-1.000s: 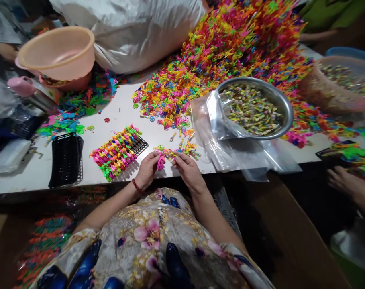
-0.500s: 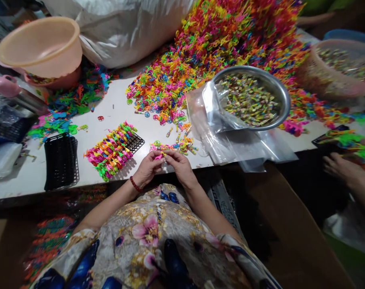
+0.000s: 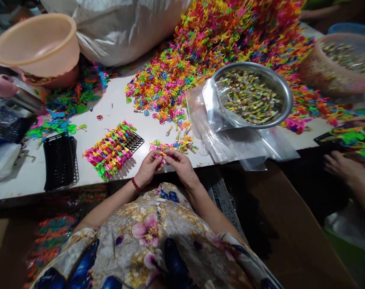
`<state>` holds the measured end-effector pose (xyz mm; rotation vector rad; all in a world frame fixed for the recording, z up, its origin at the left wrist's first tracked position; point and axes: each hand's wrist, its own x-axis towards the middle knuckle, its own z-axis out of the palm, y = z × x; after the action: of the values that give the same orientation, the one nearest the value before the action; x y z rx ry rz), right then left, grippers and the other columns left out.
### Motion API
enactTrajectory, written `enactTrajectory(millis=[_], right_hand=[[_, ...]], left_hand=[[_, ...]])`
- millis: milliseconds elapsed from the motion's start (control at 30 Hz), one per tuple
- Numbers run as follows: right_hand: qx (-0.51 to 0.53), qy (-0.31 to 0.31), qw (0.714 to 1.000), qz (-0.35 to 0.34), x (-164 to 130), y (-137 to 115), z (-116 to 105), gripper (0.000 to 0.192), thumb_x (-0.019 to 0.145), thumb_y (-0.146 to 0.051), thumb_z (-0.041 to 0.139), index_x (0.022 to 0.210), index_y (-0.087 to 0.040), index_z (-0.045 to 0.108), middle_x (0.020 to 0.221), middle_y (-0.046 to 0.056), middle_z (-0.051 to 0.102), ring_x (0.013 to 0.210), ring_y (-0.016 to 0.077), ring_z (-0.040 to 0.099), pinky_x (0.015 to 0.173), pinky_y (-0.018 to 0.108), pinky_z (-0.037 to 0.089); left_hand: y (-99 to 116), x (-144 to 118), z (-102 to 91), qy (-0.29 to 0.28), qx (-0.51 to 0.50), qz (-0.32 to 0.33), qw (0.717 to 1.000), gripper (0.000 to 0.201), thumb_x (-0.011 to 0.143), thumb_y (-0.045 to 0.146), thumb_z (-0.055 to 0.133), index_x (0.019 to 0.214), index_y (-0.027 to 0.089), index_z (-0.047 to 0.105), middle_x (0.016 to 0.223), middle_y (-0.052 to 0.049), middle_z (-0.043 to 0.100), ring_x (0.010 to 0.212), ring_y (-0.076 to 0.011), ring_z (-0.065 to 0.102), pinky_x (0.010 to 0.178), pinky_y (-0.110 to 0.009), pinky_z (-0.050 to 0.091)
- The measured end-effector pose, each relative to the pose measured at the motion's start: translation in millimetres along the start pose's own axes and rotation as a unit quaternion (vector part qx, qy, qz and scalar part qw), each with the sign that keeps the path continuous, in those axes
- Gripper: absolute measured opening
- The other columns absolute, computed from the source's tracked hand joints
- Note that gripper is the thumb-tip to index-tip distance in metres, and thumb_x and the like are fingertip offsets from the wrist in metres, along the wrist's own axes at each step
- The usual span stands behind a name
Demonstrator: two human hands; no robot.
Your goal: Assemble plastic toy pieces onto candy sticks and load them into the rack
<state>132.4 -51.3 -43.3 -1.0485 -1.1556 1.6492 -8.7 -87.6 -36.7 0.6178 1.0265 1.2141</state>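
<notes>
In the head view, the left hand (image 3: 147, 168) and right hand (image 3: 182, 166) are now sitting closer together than a second ago. Both are pinching a small pink piece (image 3: 162, 157); it is lying midway, neither hand being nearer, and fingers are hiding its long axis. A black grid (image 3: 136, 142) bearing colourful pieces (image 3: 110, 151) is lying beyond the left hand. Marks on a grey panel (image 3: 223, 200) are looking too blurred to read.

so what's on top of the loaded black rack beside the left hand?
Packed rows of small multicoloured pieces. The black rack shows bare mesh at its right end; elsewhere the pieces hide its surface.
</notes>
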Motion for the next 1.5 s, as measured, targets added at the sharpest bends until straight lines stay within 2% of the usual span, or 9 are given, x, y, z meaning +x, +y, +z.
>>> enactTrajectory(millis=[133,300,567,800,933,1067,1400,1500], right_hand=[[0.005,-0.006,1.0,-0.001,-2,-4,0,0.031,0.071,-0.041,0.082,0.095,-0.023,0.077,0.098,0.002,0.073,0.09,0.0172,0.063,0.088,0.032,0.048],[0.015,-0.021,0.999,0.029,-7,-10,3,0.029,0.072,-0.043,0.081,0.092,-0.022,0.076,0.085,0.0,0.07,0.074,0.0139,0.058,0.075,0.029,0.047],[0.058,-0.027,0.996,0.055,-10,-11,8,0.027,0.07,-0.042,0.083,0.085,-0.021,0.076,0.071,-0.002,0.065,0.061,0.0106,0.052,0.061,0.025,0.043],[0.093,-0.035,0.992,0.08,-14,-15,8,0.029,0.067,-0.041,0.085,0.09,-0.023,0.079,0.076,-0.002,0.068,0.064,0.0105,0.053,0.063,0.025,0.043],[0.157,-0.052,0.978,0.126,-14,-21,5,0.029,0.063,-0.036,0.088,0.088,-0.022,0.079,0.075,-0.002,0.068,0.061,0.0084,0.051,0.06,0.023,0.044],[0.18,-0.05,0.973,0.136,-14,-24,3,0.027,0.063,-0.033,0.087,0.085,-0.021,0.078,0.075,-0.002,0.067,0.06,0.0074,0.051,0.058,0.022,0.045],[0.189,-0.032,0.971,0.145,-14,-16,4,0.03,0.061,-0.036,0.089,0.081,-0.02,0.075,0.073,-0.003,0.065,0.061,0.0082,0.053,0.06,0.022,0.047],[0.19,-0.03,0.969,0.154,-13,-15,3,0.029,0.06,-0.034,0.089,0.081,-0.019,0.076,0.073,-0.002,0.066,0.061,0.0083,0.053,0.059,0.022,0.046]], left_hand=[[-1,0,-0.7,-0.009,0.02,0.021,1.0,0.045,0.072,0.051,0.079,0.086,0.018,0.052,0.06,0.006,0.053,0.052,-0.0058,0.044,0.05,-0.017,0.032],[-3,-4,-2.9,0.011,0.053,0.041,0.998,0.046,0.073,0.054,0.078,0.083,0.019,0.05,0.062,0.006,0.052,0.053,-0.0064,0.044,0.051,-0.018,0.033],[-6,-8,-5.9,0.02,0.14,0.123,0.982,0.039,0.085,0.056,0.067,0.086,0.018,0.056,0.067,0.004,0.051,0.057,-0.0073,0.043,0.056,-0.02,0.036],[-7,-7,-6.9,0.035,0.167,0.145,0.975,0.041,0.084,0.058,0.067,0.085,0.018,0.058,0.068,0.003,0.052,0.06,-0.0086,0.044,0.059,-0.021,0.037],[-8,-8,-10.3,0.006,0.148,0.133,0.98,0.039,0.085,0.057,0.066,0.09,0.019,0.06,0.068,0.004,0.05,0.058,-0.0086,0.042,0.057,-0.021,0.035],[-9,-9,-12.0,-0.01,0.144,0.124,0.982,0.036,0.084,0.053,0.069,0.094,0.019,0.063,0.073,0.002,0.052,0.062,-0.0095,0.044,0.06,-0.021,0.038],[-10,-7,-4.9,0.032,0.152,0.162,0.975,0.033,0.083,0.051,0.07,0.082,0.019,0.063,0.069,0.002,0.051,0.06,-0.0093,0.044,0.058,-0.022,0.037],[-11,-7,-3.8,0.064,0.165,0.179,0.968,0.032,0.082,0.05,0.072,0.078,0.019,0.063,0.07,0.001,0.053,0.063,-0.0102,0.046,0.061,-0.022,0.039]])
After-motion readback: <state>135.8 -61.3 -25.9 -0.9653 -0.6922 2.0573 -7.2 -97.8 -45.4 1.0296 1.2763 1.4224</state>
